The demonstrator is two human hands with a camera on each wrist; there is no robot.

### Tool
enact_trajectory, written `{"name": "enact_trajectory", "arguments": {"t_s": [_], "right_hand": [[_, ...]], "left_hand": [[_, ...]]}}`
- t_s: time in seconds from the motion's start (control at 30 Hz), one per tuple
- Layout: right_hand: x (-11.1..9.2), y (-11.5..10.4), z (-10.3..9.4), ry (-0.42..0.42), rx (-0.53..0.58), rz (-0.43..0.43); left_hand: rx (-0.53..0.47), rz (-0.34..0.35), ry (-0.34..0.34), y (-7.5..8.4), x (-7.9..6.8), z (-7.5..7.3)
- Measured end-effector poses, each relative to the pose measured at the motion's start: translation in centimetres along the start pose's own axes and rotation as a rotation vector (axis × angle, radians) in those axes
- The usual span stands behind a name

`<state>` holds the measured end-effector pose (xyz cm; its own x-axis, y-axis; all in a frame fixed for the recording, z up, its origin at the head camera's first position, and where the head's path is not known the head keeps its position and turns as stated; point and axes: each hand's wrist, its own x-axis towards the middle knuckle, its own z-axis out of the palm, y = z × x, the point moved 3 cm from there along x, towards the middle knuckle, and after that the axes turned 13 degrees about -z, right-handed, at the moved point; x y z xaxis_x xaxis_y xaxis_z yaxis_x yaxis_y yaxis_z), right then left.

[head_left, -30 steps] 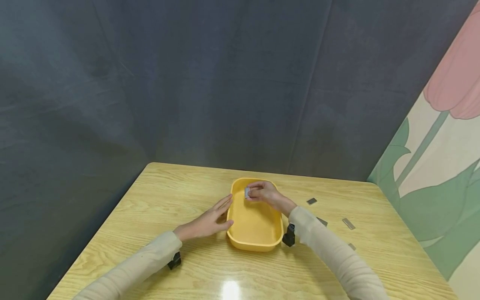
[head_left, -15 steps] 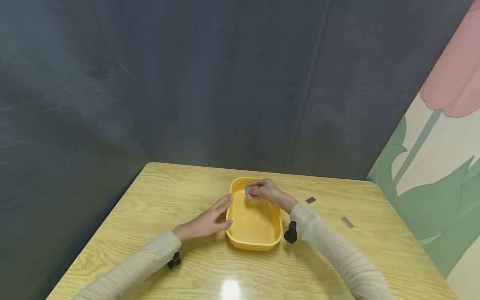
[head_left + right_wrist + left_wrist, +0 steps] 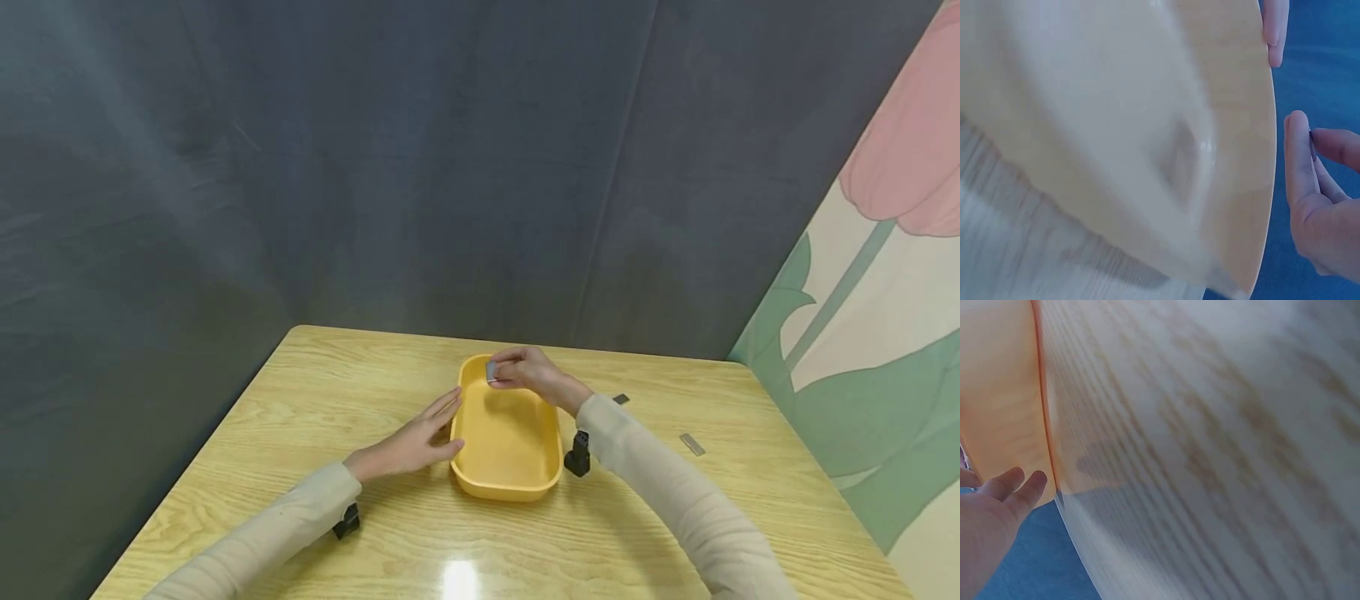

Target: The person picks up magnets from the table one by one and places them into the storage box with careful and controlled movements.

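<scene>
A yellow plastic tub (image 3: 507,492) with rounded corners stands on the wooden table. Above its far end, my right hand (image 3: 534,372) pinches a small flat grey rectangular piece (image 3: 491,372) between thumb and fingers. Seen from the right wrist, that piece shows only as a thin dark edge between thumb and fingertips, and its kind is unclear. My left hand (image 3: 411,447) lies against the tub's left side, fingers extended and spread. In the left wrist view, the fingertips of the left hand (image 3: 999,515) meet the tub's wall (image 3: 1007,412).
Two small flat grey pieces lie right of the tub: one piece (image 3: 621,399) partly behind the right forearm, another piece (image 3: 692,444) farther right. Black wrist cameras hang below both sleeves. A dark curtain (image 3: 450,183) stands behind the table, with a painted wall (image 3: 877,375) to the right.
My right hand has moved slightly away, toward the tub's far rim, still pinching the grey piece. The sleeve now hides pieces visible earlier on the right. The left hand has stayed on the tub.
</scene>
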<state>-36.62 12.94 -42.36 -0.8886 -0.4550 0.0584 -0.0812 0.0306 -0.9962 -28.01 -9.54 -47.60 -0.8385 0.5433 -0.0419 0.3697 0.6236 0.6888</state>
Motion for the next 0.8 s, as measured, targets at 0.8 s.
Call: {"name": "enact_trajectory", "arguments": {"t_s": [0.8], "right_hand": [[3.0,2.2,1.3,0.109,0.047,0.049]], "left_hand": [[-0.038,-0.028,-0.028,0.1,0.3,0.2]]}}
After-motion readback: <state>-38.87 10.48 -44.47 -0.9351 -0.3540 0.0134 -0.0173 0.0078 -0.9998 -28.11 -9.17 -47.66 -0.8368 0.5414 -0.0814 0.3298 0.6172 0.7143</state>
